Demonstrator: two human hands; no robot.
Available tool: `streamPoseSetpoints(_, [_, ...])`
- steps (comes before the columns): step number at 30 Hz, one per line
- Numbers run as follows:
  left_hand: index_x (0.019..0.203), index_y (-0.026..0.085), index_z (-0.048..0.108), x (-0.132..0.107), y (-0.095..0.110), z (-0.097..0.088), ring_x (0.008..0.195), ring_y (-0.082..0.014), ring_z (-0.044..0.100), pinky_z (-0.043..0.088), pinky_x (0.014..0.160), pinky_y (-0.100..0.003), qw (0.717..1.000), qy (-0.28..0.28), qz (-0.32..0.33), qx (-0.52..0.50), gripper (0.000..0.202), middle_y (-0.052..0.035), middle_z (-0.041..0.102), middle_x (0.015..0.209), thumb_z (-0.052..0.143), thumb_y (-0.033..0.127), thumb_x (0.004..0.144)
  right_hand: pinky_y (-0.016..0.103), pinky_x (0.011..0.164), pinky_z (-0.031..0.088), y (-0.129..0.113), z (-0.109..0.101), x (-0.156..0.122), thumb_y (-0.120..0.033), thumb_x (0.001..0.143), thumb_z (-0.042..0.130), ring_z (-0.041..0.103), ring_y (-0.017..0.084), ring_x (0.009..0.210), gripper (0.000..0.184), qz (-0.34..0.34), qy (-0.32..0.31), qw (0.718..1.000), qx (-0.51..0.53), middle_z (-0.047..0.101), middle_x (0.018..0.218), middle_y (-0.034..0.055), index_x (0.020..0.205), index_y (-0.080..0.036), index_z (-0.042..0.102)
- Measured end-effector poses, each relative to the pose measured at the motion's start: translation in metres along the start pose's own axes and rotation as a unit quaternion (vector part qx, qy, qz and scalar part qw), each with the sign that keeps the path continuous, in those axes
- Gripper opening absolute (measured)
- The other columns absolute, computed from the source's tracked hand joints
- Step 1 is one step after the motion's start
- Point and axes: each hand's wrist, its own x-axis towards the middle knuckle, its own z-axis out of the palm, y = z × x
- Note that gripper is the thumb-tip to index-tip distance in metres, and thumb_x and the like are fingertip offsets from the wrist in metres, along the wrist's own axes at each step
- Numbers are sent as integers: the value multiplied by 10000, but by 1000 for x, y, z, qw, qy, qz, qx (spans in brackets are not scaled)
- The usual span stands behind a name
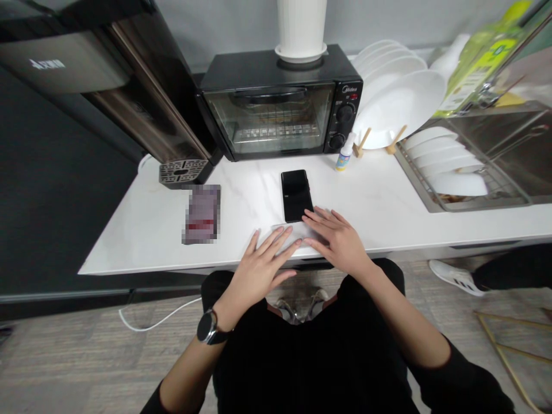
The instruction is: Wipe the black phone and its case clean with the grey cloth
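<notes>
A black smartphone (296, 195) lies flat on the white countertop (250, 201), its screen dark. My right hand (338, 237) has its fingers stretched out, the fingertips at the phone's lower right corner; whether they touch it I cannot tell. My left hand (264, 265) is spread at the counter's front edge, just below the phone, holding nothing. Under the fingertips shows a pale, thin, flat thing (290, 230), mostly hidden. A black watch (207, 326) is on my left wrist. Left of the phone lies a blurred-out purplish flat object (202, 214).
A black toaster oven (276, 98) stands behind the phone, bearing a white pot (302, 29). At left is a tall dispenser (150, 86). To the right are a small spray bottle (345, 152), racked plates (401, 103) and a sink (517, 167) with bowls (457, 184). Another person's shoe (457, 277) shows.
</notes>
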Motion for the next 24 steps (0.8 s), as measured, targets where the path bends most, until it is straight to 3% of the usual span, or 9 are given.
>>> streamPoseSetpoints(3, [1670, 331, 363, 0, -4, -1, 1635, -284, 315, 221, 1339, -619, 1000, -2, 7, -6, 662, -50, 289, 1771, 571, 489, 1062, 495, 1092, 577, 17, -12, 9, -478, 1045, 590, 753, 289, 1207, 345, 110, 104, 986, 73, 813, 1246, 77, 1206, -250, 794])
streamPoseSetpoints(5, [1668, 331, 365, 0, -7, -1, 1634, -280, 319, 217, 1342, -609, 1000, -3, 14, -8, 668, -50, 297, 1770, 574, 503, 1058, 476, 975, 615, 43, -22, 23, -493, 1004, 628, 790, 280, 999, 304, 178, 180, 963, 89, 839, 1023, 70, 1018, -246, 805])
streamPoseSetpoints(7, [1668, 324, 364, 1, -8, -1, 1633, -283, 321, 211, 1344, -608, 1000, -3, 20, -7, 678, -57, 303, 1767, 580, 512, 1053, 475, 908, 623, 79, -32, 42, -516, 945, 680, 766, 291, 1019, 332, 198, 239, 947, 87, 810, 1125, 96, 1104, -236, 761])
streamPoseSetpoints(9, [1670, 314, 362, 1, -8, -1, 1632, -289, 323, 223, 1340, -608, 1000, -1, 21, -3, 688, -65, 299, 1769, 582, 517, 1051, 512, 955, 599, 116, -37, 63, -576, 809, 802, 725, 325, 1135, 603, 193, 266, 943, 51, 724, 1356, 143, 1286, -229, 672])
streamPoseSetpoints(11, [1671, 305, 362, 1, -7, 0, 1631, -294, 325, 252, 1332, -602, 1000, 3, 19, 1, 692, -72, 290, 1771, 582, 516, 1050, 514, 943, 597, 146, -37, 82, -630, 693, 868, 699, 345, 1168, 863, 199, 257, 944, 48, 652, 1460, 189, 1396, -210, 594])
streamPoseSetpoints(13, [1671, 299, 364, 1, -5, 0, 1632, -302, 321, 274, 1324, -602, 1000, 7, 18, 4, 691, -77, 282, 1773, 582, 513, 1051, 485, 882, 605, 163, -34, 97, -632, 677, 871, 718, 316, 1057, 921, 211, 229, 949, 50, 690, 1396, 179, 1434, -203, 567])
streamPoseSetpoints(16, [1668, 295, 375, 2, -3, -1, 1638, -322, 302, 279, 1318, -615, 1000, 10, 18, 5, 698, -83, 266, 1777, 586, 527, 1045, 430, 823, 585, 167, -31, 109, -588, 754, 814, 718, 256, 855, 600, 224, 200, 953, 45, 787, 1107, 109, 1198, -202, 698])
streamPoseSetpoints(19, [1660, 284, 394, 6, -4, -3, 1636, -323, 308, 269, 1323, -615, 1000, 18, 23, 0, 689, -85, 265, 1777, 570, 547, 1048, 372, 773, 548, 152, -29, 109, -530, 783, 775, 695, 216, 757, 360, 205, 172, 961, 66, 779, 916, 70, 931, -210, 705])
streamPoseSetpoints(24, [1658, 251, 400, 23, -11, -3, 1619, -326, 347, 294, 1320, -600, 999, 41, 10, -17, 698, -96, 292, 1768, 559, 556, 1051, 306, 657, 479, 113, -21, 88, -470, 784, 749, 591, 150, 645, 342, 134, 82, 983, 94, 747, 869, 40, 991, -204, 696])
